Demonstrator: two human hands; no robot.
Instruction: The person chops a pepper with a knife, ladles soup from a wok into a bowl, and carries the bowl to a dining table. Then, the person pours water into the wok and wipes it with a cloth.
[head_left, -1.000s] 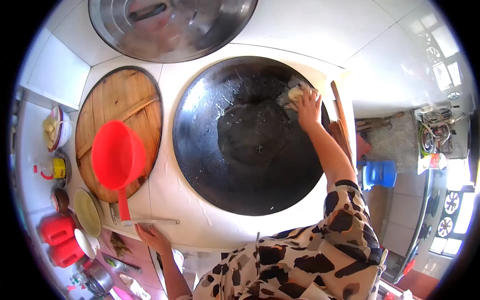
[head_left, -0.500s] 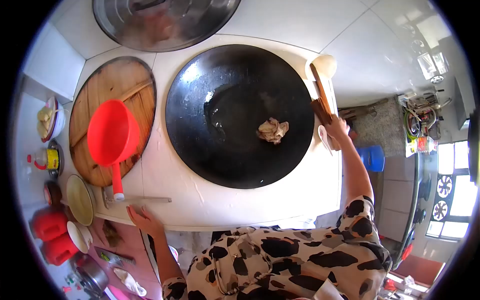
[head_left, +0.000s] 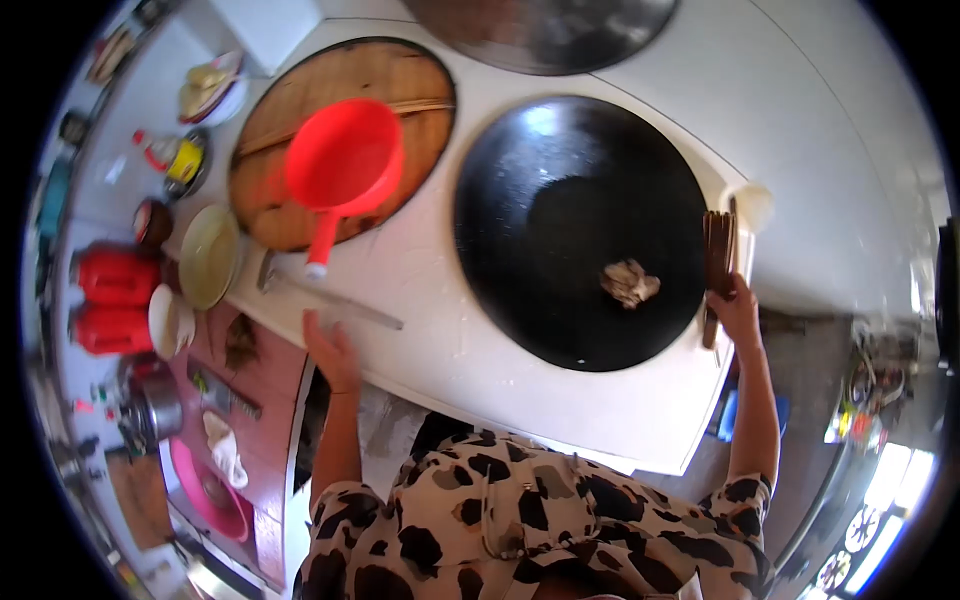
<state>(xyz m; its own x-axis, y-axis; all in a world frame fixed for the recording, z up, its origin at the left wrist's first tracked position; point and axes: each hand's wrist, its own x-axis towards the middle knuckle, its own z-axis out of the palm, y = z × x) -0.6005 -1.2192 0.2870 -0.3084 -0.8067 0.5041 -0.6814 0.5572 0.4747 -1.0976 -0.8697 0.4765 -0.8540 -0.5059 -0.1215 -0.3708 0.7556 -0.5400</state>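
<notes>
My right hand [head_left: 738, 315] is closed round a brown bamboo wok brush [head_left: 718, 245], its split bristles pointing away from me over the right rim of the black wok [head_left: 560, 220]. Inside the wok lies a crumpled, beige-grey cloth-like wad [head_left: 630, 284], apart from the brush. The wok's dark surface has wet, shiny patches. My left hand [head_left: 332, 352] hovers at the counter's front edge with its fingers apart and nothing in them. Close to it, a long thin metal bar [head_left: 350, 305] lies on the white counter [head_left: 440, 350].
A red plastic ladle [head_left: 345, 160] rests on a round wooden lid [head_left: 270, 215] at left. Behind the wok is a large metal lid [head_left: 550, 45]. A white scoop [head_left: 752, 208] stands at the right corner. A pale bowl [head_left: 210, 258] and red containers [head_left: 118, 300] are at far left.
My view has turned, shifting the counter rightward. The brush has been picked up from beside the wok's right rim and now points over it. My left hand stays by the counter edge.
</notes>
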